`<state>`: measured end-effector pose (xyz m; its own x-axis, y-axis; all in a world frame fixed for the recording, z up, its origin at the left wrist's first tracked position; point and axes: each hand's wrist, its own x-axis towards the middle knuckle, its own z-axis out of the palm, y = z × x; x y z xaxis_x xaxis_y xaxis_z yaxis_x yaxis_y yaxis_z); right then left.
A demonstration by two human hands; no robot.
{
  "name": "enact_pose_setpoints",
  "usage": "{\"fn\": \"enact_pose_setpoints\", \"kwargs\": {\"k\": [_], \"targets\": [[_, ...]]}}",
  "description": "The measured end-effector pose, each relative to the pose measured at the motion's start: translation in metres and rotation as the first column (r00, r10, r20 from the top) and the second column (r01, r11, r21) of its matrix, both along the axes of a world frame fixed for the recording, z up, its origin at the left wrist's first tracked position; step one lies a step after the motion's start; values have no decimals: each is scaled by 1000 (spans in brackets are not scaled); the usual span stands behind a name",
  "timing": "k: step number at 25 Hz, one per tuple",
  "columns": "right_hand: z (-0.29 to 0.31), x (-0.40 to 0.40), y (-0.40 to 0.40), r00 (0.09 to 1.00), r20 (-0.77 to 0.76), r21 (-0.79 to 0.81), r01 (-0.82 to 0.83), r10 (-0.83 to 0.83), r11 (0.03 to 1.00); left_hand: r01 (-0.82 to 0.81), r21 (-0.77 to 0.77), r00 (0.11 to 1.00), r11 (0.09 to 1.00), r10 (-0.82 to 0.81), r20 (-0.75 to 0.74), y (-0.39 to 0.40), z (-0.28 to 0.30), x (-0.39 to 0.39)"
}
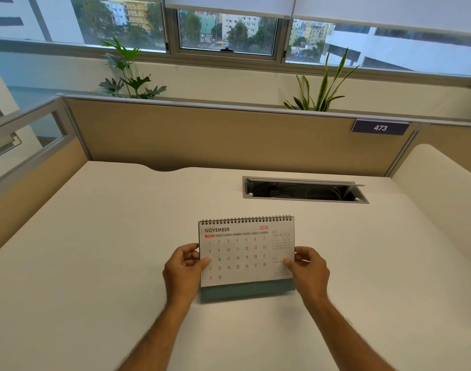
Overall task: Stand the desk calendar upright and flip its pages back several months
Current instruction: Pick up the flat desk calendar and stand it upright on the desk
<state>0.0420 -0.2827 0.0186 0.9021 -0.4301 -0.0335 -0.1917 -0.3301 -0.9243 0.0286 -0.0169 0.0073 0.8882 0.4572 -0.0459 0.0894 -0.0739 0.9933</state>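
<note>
I see the calendar (246, 257) on the desk (95, 236), near of the cable slot (305, 190), showing November. My left hand (185, 266) pinches its left edge, my right hand (308, 266) its right. The long axis runs hand to hand, the spiral on the far edge (so pages should flip up and away).

— Where are the arms?

— Both forearms are bare and reach forward from the bottom edge, converging slightly.

— And the left hand (185, 266)?

— Fingers curled, thumb laid forward on top, pinching the desk calendar (242, 253) at its left edge.

— The right hand (308, 266)?

— Mirrored (near enough): thumb over the front, fingers wrapped behind the right edge, wrist level with the other.
</note>
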Motion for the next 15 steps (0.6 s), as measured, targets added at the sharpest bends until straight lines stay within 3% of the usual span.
{"fn": "enact_pose_setpoints", "kwargs": {"k": [4,8,15], "targets": [[2,-3,0,997,73,92,-9,2,996,3,7,996,1000,-3,84,3,-3,-6],[-2,-7,-9,988,109,130,-122,108,984,43,-1,988,999,-43,152,10,-9,-13],[-11,-3,-14,943,24,99,-334,333,938,153,-29,983,988,-149,112,12,-17,-17]]}}
